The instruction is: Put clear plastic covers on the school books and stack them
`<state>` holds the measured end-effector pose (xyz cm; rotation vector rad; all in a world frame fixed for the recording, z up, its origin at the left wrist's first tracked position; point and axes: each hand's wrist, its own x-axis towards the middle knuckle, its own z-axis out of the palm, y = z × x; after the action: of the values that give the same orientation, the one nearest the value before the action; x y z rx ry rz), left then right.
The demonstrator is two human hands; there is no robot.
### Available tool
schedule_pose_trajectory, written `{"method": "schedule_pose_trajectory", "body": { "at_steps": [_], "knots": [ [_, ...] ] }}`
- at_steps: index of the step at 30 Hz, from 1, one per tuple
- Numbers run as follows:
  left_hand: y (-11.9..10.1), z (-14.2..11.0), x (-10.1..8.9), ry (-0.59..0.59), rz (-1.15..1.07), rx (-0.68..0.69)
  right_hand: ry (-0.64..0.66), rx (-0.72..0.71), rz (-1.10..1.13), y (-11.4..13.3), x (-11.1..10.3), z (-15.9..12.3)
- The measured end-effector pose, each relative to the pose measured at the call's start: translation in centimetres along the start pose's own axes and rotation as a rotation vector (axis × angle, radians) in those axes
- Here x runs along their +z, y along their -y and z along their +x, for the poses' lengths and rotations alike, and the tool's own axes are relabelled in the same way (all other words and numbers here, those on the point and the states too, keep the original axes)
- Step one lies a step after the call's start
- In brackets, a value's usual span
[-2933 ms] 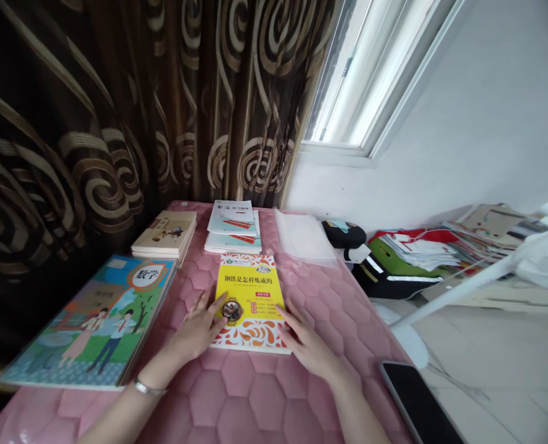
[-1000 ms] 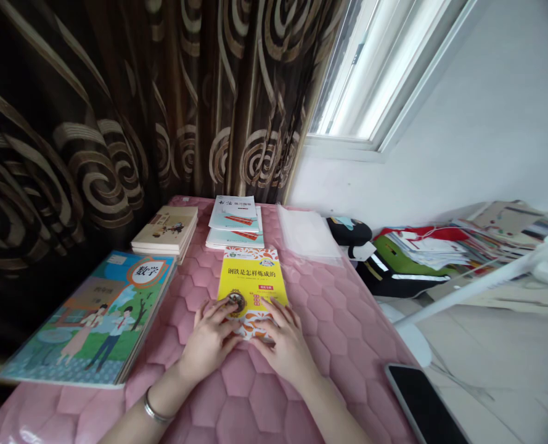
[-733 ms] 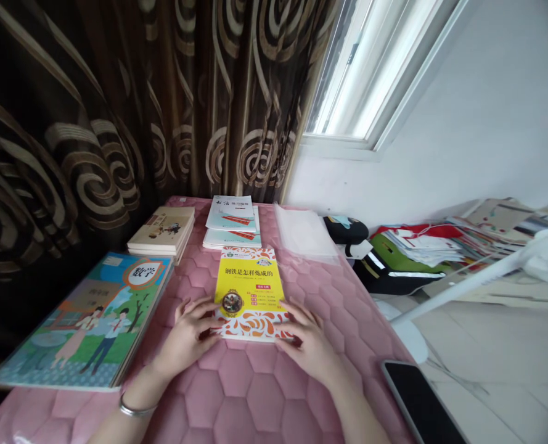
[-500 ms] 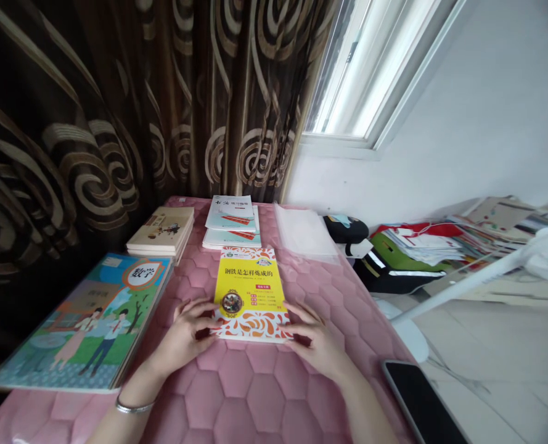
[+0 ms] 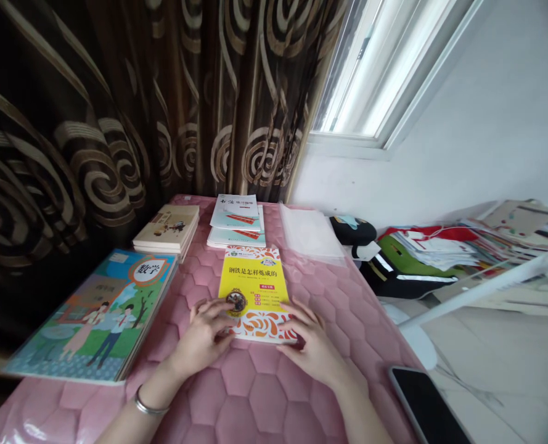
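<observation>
1. a person's left hand [image 5: 204, 336] and right hand [image 5: 317, 345] frame a yellow book [image 5: 255, 287] with orange-and-white patterned borders, lying flat between them on a worktop [image 5: 255, 401] covered in pink quilting.
2. the left hand, fingers bent, touches the book's lower left side, its thumb near the bottom edge; a silver bracelet [image 5: 148, 404] circles the wrist behind it.
3. the right hand, fingers apart and gently curved, meets the lower right side; whether either hand grips the book, one cannot tell.
4. to the left of the left hand lies a blue-and-green textbook [image 5: 98, 314] atop a stack; beyond it sit tan books [image 5: 169, 228].
5. straight ahead of both hands, past the yellow book, rest pale booklets [image 5: 234, 216] with red illustrations.
6. ahead and right of the right hand lie clear plastic sheets [image 5: 313, 231]; nearer, to its right, a dark-screened phone [image 5: 426, 404].
</observation>
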<state>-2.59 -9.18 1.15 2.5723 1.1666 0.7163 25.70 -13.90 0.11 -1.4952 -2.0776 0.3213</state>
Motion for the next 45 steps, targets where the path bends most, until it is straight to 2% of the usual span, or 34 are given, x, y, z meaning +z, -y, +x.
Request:
{"method": "schedule_pose_trajectory", "body": {
  "at_steps": [5,10,16,20,24,31,35,39,42,45],
  "knots": [
    [-2.6,0.8,1.7,0.014,0.011,0.029,-0.026,-0.048,-0.107,3.6,2.3,1.2],
    [-3.0,1.1,2.3,-0.009,0.002,0.034,-0.081,-0.035,-0.102,5.0,3.8,1.7],
    [-0.6,0.7,1.4,-0.022,-0.029,-0.03,-0.031,-0.051,-0.029,2.7,2.6,1.2],
    [1.4,0.1,-0.1,0.007,-0.049,-0.1,0.023,-0.013,0.134,0.1,0.6,0.5],
    [2.4,-0.2,-1.2,0.044,-0.062,-0.14,0.101,0.068,0.301,-1.6,-0.8,-0.1],
    [2.5,-0.3,-1.2,0.069,-0.096,-0.162,0.175,0.096,0.357,-1.5,-1.9,-0.2],
    [2.4,-0.3,-0.9,0.072,-0.138,-0.164,0.195,0.091,0.315,-1.2,-2.5,0.3],
    [2.4,-0.3,-0.5,0.046,-0.165,-0.16,0.088,0.116,0.148,-1.4,-2.2,3.5],
    [2.4,-0.3,-0.2,0.052,-0.191,-0.177,0.013,0.095,-0.004,-1.9,-1.5,8.3],
    [2.4,-0.2,-0.3,0.077,-0.215,-0.202,0.044,0.203,-0.136,-2.7,-0.8,13.7]
  ]
}}
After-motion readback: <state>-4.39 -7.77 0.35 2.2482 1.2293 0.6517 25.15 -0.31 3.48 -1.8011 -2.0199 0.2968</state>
